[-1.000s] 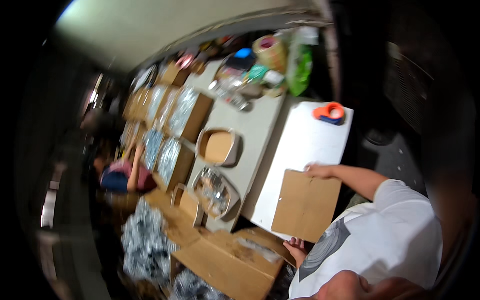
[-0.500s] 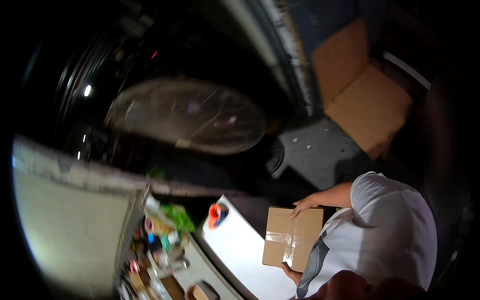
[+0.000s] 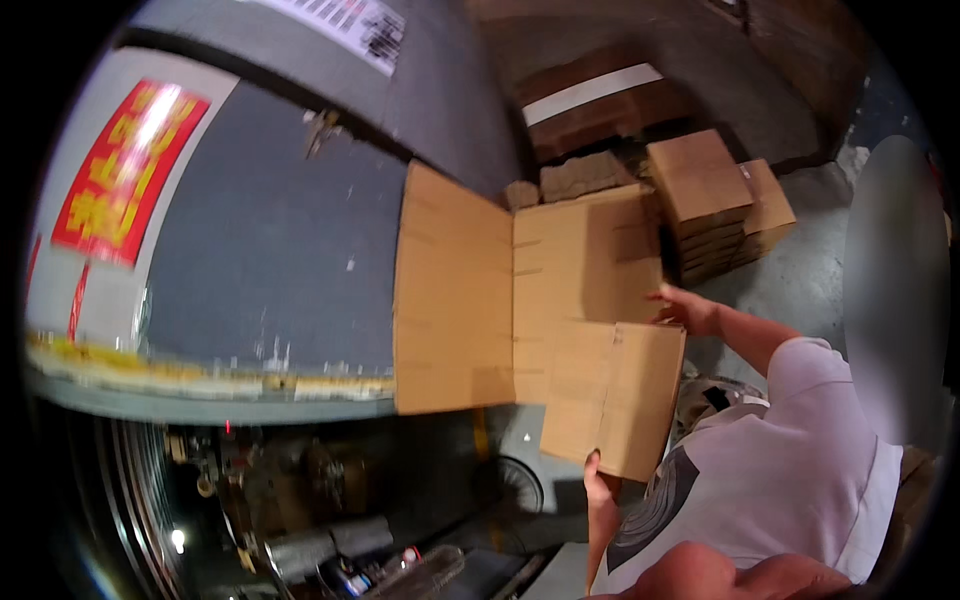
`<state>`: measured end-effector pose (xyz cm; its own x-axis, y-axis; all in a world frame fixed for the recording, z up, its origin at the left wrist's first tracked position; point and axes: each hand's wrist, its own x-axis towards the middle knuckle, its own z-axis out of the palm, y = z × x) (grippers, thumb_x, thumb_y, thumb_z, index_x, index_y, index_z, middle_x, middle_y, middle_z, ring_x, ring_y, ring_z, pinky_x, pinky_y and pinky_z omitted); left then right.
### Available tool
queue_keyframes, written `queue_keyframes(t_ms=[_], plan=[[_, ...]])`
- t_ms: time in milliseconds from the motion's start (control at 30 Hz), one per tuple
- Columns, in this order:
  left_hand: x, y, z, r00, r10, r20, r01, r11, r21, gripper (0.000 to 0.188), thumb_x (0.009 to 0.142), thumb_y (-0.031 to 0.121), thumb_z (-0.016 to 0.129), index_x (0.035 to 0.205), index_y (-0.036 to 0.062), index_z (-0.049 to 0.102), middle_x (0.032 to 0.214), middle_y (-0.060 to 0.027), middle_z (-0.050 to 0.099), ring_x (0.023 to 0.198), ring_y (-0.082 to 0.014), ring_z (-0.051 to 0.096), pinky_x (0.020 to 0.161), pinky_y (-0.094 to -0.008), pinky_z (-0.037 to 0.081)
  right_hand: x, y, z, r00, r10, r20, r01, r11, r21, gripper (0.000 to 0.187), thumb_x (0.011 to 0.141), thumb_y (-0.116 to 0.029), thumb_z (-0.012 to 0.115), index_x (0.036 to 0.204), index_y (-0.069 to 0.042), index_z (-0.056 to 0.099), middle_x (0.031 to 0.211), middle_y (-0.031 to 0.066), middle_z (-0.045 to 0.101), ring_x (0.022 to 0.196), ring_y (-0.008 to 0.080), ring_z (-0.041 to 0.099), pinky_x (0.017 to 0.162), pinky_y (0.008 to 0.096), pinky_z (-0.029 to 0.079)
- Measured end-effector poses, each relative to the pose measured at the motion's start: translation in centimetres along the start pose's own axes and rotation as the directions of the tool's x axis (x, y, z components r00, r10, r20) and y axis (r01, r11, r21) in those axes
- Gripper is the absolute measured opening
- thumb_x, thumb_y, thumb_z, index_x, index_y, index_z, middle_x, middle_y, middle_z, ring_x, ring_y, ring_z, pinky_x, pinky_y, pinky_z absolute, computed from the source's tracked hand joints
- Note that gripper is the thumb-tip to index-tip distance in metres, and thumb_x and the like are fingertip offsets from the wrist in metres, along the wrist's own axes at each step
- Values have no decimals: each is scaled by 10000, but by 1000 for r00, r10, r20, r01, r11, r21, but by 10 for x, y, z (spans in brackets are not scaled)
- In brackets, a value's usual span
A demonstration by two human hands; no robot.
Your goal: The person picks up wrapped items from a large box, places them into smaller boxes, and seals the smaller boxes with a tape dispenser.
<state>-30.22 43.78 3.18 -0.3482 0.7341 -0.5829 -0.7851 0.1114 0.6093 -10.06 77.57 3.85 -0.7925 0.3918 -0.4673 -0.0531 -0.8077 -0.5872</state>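
Between my two hands I carry a closed brown cardboard box (image 3: pixel 610 390), its top seam running along the middle. My left hand (image 3: pixel 600 485) grips its lower edge, thumb on the top face and the other fingers hidden beneath. My right hand (image 3: pixel 688 308) is at the opposite upper corner, its fingers bent at the edge and partly hidden. Just beyond the box is a large creased cardboard piece (image 3: pixel 455 290) with two wide panels, one against a grey wall panel. The carried box overlaps its nearer panel in view.
A stack of brown boxes (image 3: pixel 700 185) stands on the grey floor past my right hand, a smaller box (image 3: pixel 768 200) beside it. Behind the large cardboard lies a dark brown slab with a white strip (image 3: pixel 595 93). A round black wheel-like thing (image 3: pixel 512 485) is at the lower middle.
My view has swung right, away from the white table and the large fan, to the large cardboard piece and stacked boxes. The box has travelled along in both hands.
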Motion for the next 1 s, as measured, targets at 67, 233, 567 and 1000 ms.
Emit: queue_keyframes(t_ms=[67,233,567,1000], plan=[[54,7,71,986,-67,150,64,998,24,590,809,385,592,1252,15,468,1257,-111,526,1168,-279,485,982,-444,366,-38,-29,-43,961,-167,-221,220,945,243,736,843,-642,473,1424,-266,224,1327,155,463,1169,284,495,948,432,398],[131,-35,204,935,-176,307,132,978,158,499,805,300,609,1205,20,505,1194,-87,557,1133,-235,508,968,-398,398,-113,-19,-27,751,-486,-448,551,834,19,992,766,-525,647,1446,-286,-36,1463,96,199,1286,286,338,1001,455,355],[137,-137,391,627,-517,583,-150,654,741,941,868,131,611,1454,175,-124,1437,-258,228,1173,-313,437,968,-404,396,-244,-82,-250,511,-377,-773,716,684,139,648,734,-387,602,1255,-31,455,1158,142,557,1020,261,576,880,388,474],[215,-274,318,838,-398,-372,457,140,879,606,845,191,621,1348,60,310,988,-93,604,868,-178,572,808,-323,464,-186,-242,-577,721,-323,-613,421,907,17,936,586,-170,611,1449,-119,252,1395,99,381,1244,272,404,1018,364,339]])
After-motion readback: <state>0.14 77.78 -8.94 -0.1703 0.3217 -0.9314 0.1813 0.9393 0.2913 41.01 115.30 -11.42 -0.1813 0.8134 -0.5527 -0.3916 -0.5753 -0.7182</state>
